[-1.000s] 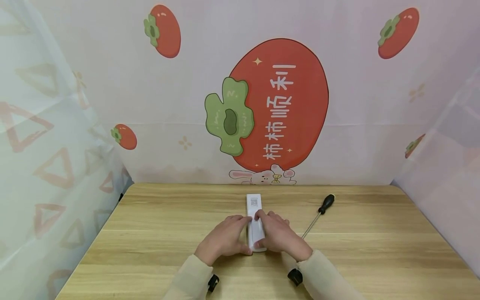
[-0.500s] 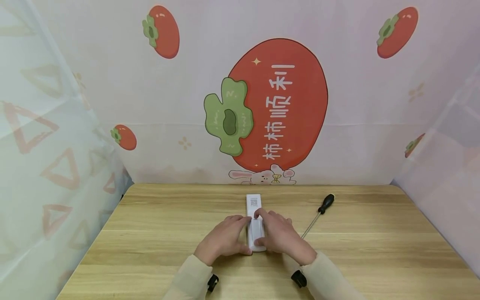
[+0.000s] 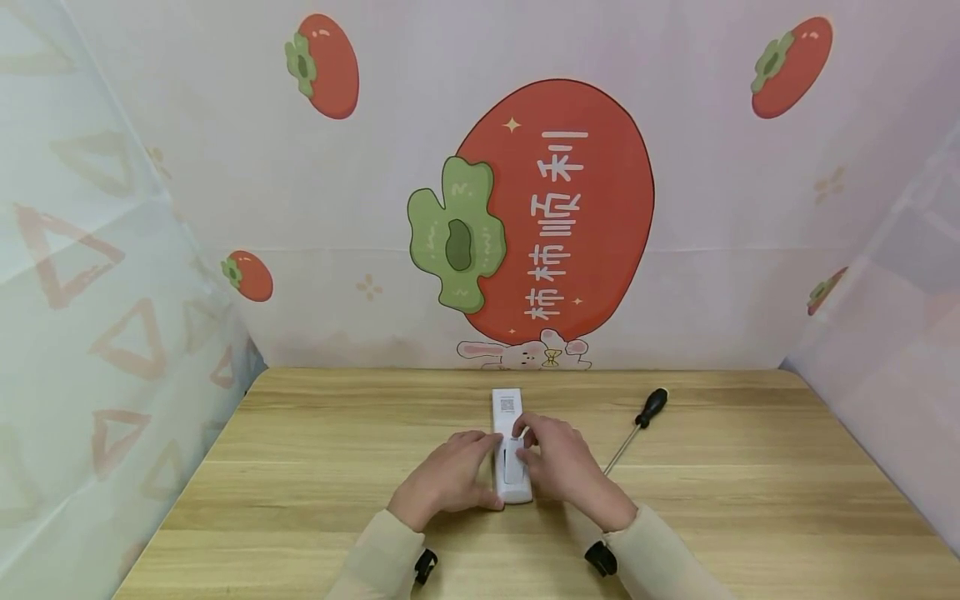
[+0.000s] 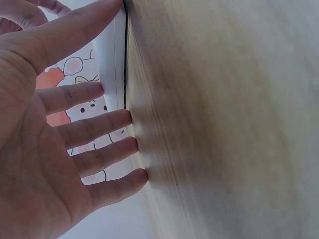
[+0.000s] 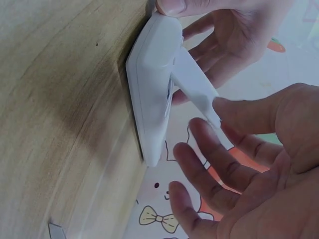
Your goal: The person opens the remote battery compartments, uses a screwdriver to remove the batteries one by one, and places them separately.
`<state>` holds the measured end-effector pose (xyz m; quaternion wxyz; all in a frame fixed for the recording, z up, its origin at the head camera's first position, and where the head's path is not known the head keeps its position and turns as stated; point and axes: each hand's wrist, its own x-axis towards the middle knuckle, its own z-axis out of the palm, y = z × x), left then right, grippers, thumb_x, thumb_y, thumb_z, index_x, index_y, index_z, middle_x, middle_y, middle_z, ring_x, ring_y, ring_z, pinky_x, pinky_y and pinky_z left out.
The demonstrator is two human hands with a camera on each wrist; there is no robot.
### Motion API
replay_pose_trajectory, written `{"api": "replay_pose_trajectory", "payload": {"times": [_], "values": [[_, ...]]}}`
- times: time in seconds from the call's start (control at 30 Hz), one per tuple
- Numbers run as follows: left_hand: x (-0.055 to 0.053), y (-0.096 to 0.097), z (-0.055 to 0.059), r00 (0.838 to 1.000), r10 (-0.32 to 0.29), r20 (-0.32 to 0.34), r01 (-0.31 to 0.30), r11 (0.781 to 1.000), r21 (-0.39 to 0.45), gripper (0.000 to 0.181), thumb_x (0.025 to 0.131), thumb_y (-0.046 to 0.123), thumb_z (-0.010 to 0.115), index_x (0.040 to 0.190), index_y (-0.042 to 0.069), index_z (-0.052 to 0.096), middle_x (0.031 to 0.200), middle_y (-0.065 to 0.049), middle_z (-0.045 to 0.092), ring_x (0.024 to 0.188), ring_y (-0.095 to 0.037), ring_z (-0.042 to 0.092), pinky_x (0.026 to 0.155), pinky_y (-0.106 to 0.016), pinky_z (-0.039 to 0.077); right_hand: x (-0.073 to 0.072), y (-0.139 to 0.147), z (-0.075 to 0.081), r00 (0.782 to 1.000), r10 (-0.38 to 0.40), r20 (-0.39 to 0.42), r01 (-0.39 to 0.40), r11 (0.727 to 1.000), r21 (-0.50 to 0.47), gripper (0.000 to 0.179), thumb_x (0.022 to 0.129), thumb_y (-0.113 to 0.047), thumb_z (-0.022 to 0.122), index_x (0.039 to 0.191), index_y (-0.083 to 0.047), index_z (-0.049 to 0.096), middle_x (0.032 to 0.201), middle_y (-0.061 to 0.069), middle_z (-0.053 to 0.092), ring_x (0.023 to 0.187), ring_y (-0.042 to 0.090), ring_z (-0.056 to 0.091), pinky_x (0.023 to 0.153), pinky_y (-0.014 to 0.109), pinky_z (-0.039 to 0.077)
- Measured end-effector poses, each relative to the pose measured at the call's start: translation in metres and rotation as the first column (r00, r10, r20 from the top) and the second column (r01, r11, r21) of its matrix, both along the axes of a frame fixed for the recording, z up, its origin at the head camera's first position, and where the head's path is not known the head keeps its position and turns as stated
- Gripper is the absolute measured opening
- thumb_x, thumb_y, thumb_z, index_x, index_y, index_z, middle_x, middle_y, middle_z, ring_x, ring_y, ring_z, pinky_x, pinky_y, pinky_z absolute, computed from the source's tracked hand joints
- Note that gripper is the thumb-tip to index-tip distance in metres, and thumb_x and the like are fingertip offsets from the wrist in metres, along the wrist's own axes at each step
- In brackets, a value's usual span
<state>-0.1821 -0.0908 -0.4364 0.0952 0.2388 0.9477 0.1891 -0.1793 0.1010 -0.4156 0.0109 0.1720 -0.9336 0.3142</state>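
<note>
A white remote control point(image 3: 507, 408) lies back side up on the table, a printed code near its far end. My right hand point(image 3: 561, 463) pinches its battery cover point(image 5: 197, 87) between thumb and forefinger; the cover stands tilted up, one end still at the remote's body. The other right fingers are spread loosely. My left hand point(image 3: 448, 472) rests along the remote's left side with straight fingers, its thumb at the near end and forefinger on the edge. In the left wrist view, the remaining left fingertips point(image 4: 138, 144) reach the tabletop. The inside of the battery compartment is mostly hidden.
A screwdriver point(image 3: 654, 405) with a black handle lies to the right, its shaft running toward my right wrist. The wooden table point(image 3: 315, 433) ends at a backdrop point(image 3: 712, 308) printed with persimmons. Patterned sheets hang at both sides.
The battery cover has gone from lying flat on the remote to tilted up, with my right thumb drawn from the near end toward the forefinger. The left hand stays in place.
</note>
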Motion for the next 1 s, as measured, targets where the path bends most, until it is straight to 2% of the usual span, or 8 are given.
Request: {"api": "replay_pose_trajectory", "payload": {"times": [0.2, 0.57, 0.73, 1.0], "values": [[0.000, 0.000, -0.002, 1.000, -0.004, -0.010, 0.004, 1.000, -0.006, 0.088, 0.076, 0.042, 0.090, 0.147, 0.006, 0.052, 0.145, -0.015, 0.054, 0.136, -0.033, 0.047, 0.112, -0.047, 0.039, 0.000, 0.000, -0.002, 0.999, 0.001, -0.038, -0.002, 1.000, -0.028, 0.019, 0.090, 0.005, 0.070, 0.094, -0.013, 0.064, 0.078, -0.004, 0.062, 0.071, 0.014, 0.054, 0.065, 0.034, 0.045], [0.001, 0.000, -0.003, 1.000, 0.003, -0.003, -0.003, 1.000, -0.006, 0.088, 0.076, 0.042, 0.089, 0.147, 0.007, 0.052, 0.145, -0.014, 0.054, 0.137, -0.033, 0.046, 0.112, -0.048, 0.038, -0.002, 0.003, 0.000, 1.000, 0.003, -0.016, -0.004, 0.997, -0.081, 0.016, 0.095, 0.003, 0.065, 0.097, -0.013, 0.064, 0.081, -0.001, 0.063, 0.074, 0.015, 0.054, 0.066, 0.034, 0.046], [0.001, 0.000, -0.003, 1.000, 0.006, -0.005, -0.006, 1.000, 0.004, 0.088, 0.076, 0.042, 0.089, 0.148, 0.008, 0.051, 0.145, -0.012, 0.054, 0.137, -0.032, 0.046, 0.112, -0.048, 0.038, -0.009, 0.010, 0.003, 0.999, -0.040, -0.015, 0.038, 0.995, -0.097, 0.016, 0.096, 0.002, 0.065, 0.098, -0.014, 0.065, 0.082, -0.001, 0.063, 0.076, 0.015, 0.055, 0.069, 0.035, 0.048], [0.001, 0.001, -0.001, 1.000, 0.011, -0.006, -0.011, 1.000, -0.001, 0.089, 0.076, 0.041, 0.090, 0.149, 0.008, 0.051, 0.145, -0.014, 0.053, 0.136, -0.033, 0.047, 0.113, -0.048, 0.038, -0.025, 0.027, 0.004, 0.995, -0.101, 0.007, 0.101, 0.991, -0.087, 0.015, 0.095, 0.002, 0.066, 0.100, -0.012, 0.066, 0.083, 0.000, 0.063, 0.075, 0.016, 0.057, 0.067, 0.034, 0.049]]}}
